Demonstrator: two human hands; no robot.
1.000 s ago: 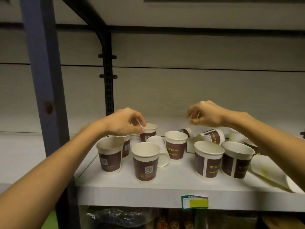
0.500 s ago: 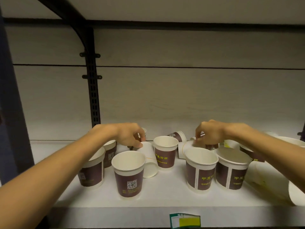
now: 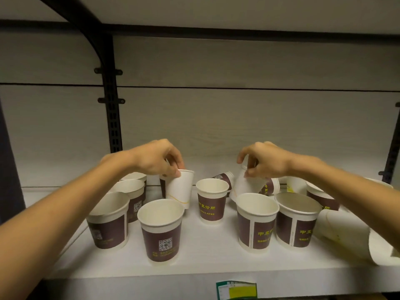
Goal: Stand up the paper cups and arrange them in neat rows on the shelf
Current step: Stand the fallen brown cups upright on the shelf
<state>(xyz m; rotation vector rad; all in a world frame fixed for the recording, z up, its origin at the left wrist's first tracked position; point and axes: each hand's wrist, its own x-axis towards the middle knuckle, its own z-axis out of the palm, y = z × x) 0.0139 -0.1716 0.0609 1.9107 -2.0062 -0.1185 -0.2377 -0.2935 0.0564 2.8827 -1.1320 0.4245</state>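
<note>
While half a second ago your hands sat low among the cups, each now lifts one: your left hand (image 3: 160, 159) pinches the rim of a white cup (image 3: 180, 187), nearly upright with its mouth up, and your right hand (image 3: 263, 160) holds a second white cup (image 3: 243, 187) tilted, base pointing down and to the left. Both grips are closed on those cups, fingertips at the rim. The change means two fallen cups are on their way to standing, so the righting step is under way while the rows are not yet formed.

Upright cups stand loosely on the shelf (image 3: 205, 265): a brown front cup (image 3: 161, 230) showing a QR code, a middle cup (image 3: 212, 202) printed with yellow characters that look like 中医诊所, and two cups at right (image 3: 256, 221) (image 3: 297, 221) with partial yellow characters. Behind the middle cup a brown cup (image 3: 223, 177) lies on its side, and a large white cup (image 3: 350, 234) lies fallen at far right. A green and yellow label (image 3: 237, 290) sticks on the shelf edge; its print is too small to read, and the smaller lines under the yellow characters probably cannot be made out either.
</note>
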